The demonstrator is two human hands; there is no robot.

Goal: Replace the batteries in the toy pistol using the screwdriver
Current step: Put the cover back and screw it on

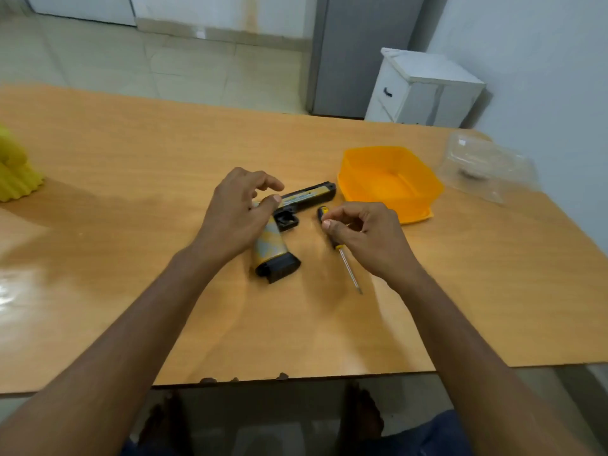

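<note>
Toy pistol (289,225) lies flat on the wooden table (131,159), near the middle, barrel toward the far right, grip toward the near edge.

Left hand (233,215) sits over the pistol where slide meets grip. Fingers curled and spread, thumb resting at the slide; it looks like a loose steadying touch, not a closed hold. Whether the palm presses the grip, cannot tell.

Screwdriver (342,251) lies just right of the pistol, yellow-black handle away from the person, shaft and tip toward the near edge.

Right hand (365,235) is over the handle, thumb and fingertips pinched together at it. Whether they already clamp the handle or only touch it, cannot tell.

Judgement: the step in hand is taking up the screwdriver. To do it well, close on the handle fully, turn the tip toward the pistol, and pin the pistol flat with the left hand so the cover screw faces up before driving. The screw is not visible from here.

Count, left to right: one yellow ribbed object (16,172) at the table's left edge, one toy pistol, one screwdriver, one orange plastic container (424,189), one clear plastic package (487,166). Loose batteries: none in sight.
</note>
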